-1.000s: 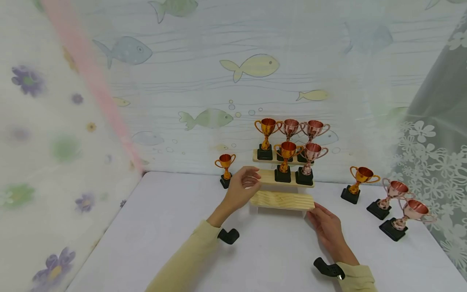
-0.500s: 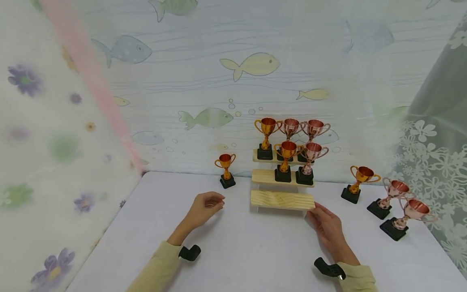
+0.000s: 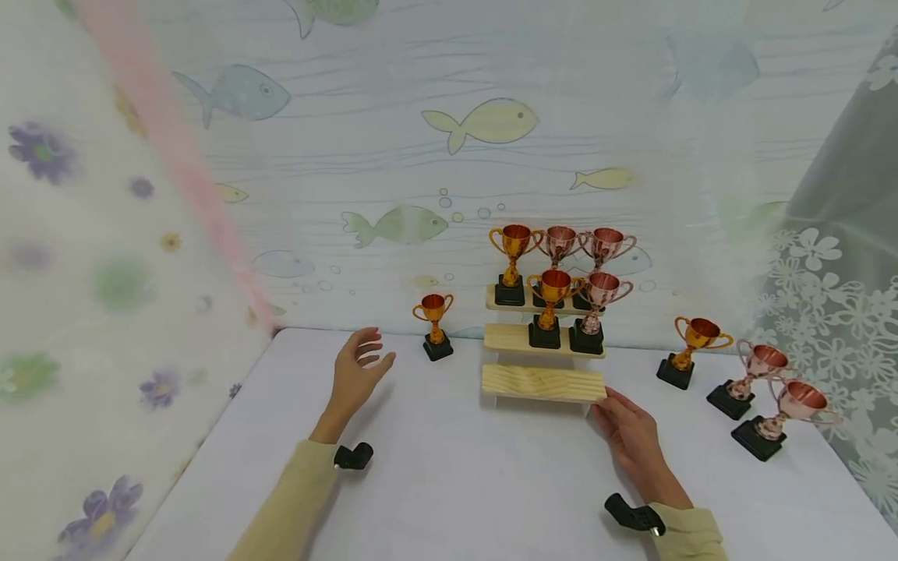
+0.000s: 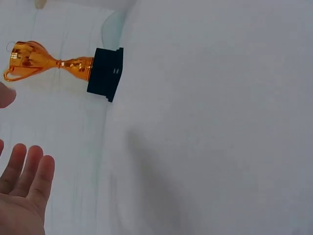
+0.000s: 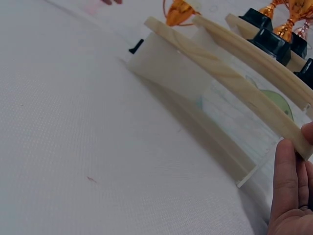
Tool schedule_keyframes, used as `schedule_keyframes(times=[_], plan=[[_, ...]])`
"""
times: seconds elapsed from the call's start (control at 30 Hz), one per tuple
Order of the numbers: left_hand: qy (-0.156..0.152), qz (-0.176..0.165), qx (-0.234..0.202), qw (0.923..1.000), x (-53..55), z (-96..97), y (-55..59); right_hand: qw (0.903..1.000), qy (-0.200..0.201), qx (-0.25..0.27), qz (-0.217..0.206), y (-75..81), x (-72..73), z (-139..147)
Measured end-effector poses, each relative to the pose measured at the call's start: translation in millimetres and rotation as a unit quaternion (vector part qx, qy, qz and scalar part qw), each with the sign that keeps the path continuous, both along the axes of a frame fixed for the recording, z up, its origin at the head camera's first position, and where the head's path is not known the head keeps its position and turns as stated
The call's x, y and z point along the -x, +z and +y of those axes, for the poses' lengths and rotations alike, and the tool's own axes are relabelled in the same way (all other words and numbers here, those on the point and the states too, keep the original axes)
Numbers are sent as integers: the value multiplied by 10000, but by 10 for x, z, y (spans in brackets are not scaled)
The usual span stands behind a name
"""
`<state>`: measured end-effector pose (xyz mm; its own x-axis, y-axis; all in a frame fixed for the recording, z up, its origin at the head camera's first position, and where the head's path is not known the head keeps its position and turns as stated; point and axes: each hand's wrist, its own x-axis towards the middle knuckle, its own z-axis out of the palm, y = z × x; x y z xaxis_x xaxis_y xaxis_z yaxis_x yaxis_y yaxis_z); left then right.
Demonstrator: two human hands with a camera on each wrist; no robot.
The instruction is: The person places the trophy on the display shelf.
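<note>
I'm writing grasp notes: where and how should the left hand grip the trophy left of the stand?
Probably by the stem, from the left: it narrows between cup and base, the trophy stands upright, and the left hand is on that side.

glossy gold trophy cup with a blocky black base [image 4: 78, 67], seen turned sideways; a gap separates it from the bare left hand [image 4: 24, 196], fingers extended. matte white tabletop cloth [image 4: 220, 117], right, carries a soft shadow [image 4: 151, 171], its source unclear.
</note>
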<state>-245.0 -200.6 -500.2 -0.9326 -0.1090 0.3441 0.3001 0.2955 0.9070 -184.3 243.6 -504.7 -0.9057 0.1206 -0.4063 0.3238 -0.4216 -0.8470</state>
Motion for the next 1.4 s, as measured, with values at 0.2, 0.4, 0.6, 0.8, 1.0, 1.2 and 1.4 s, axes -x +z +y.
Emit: schedule_keyframes(times=[0.2, 0.4, 0.6, 0.8, 1.0, 1.2, 1.4], plan=[[-675, -747, 327, 9944, 261, 185, 101, 10000, 13, 16, 10, 8, -1, 3], [-804, -686, 173, 9942, 432, 416, 187, 9998, -7, 180, 16, 16, 3, -1], [-271, -116, -508, 9983, 536, 586, 193, 10000, 29, 70, 34, 28, 8, -17], [127, 216, -810, 9964, 606, 763, 252, 10000, 29, -50, -24, 12, 20, -17], [275, 197, -798, 9962, 645, 897, 296, 9999, 51, -90, -17, -12, 20, -14], [324, 297, -1148, 9924, 694, 924, 206, 10000, 64, -62, 21, 9, -11, -14], [291, 176, -1404, 9895, 667, 928, 138, 9999, 75, -90, 15, 7, -8, -5]])
